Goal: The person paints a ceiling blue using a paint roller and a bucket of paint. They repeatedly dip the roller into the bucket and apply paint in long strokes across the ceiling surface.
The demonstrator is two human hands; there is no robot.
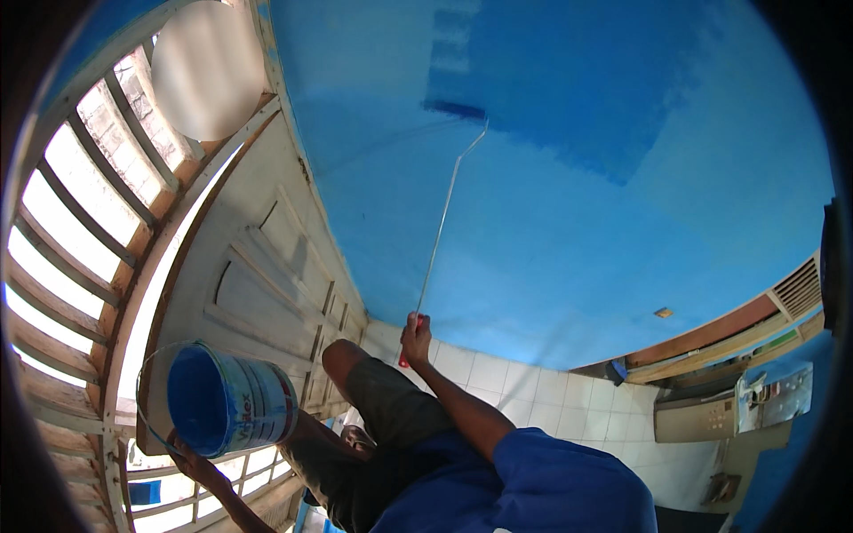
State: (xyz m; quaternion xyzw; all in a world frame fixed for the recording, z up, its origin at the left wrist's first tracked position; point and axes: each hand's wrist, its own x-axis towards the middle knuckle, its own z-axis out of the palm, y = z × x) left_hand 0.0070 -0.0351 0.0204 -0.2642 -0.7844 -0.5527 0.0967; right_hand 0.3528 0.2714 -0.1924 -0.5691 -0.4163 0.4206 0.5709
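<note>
My right hand (pixel 416 337) is closed round the red handle of a paint roller (pixel 441 220), whose long thin metal frame reaches up to the wall. Its blue roller sleeve (pixel 455 111) lies against the light blue wall (pixel 382 213), at the lower left edge of a darker blue painted patch (pixel 569 80). At the lower left, my left hand (pixel 191 464) grips a paint bucket (pixel 259 400) by its underside and wire handle. The bucket is tilted, its mouth turned left, and blue paint coats its inside. How the fingers sit behind it is partly hidden.
A white panelled door (pixel 275 258) stands at the left, beside a slatted wooden window frame (pixel 80 258) with bright light behind. White tiles (pixel 524 384) cover the floor below the wall. Wooden boards (pixel 711 355) and a beige box-like unit (pixel 697 417) are at the right.
</note>
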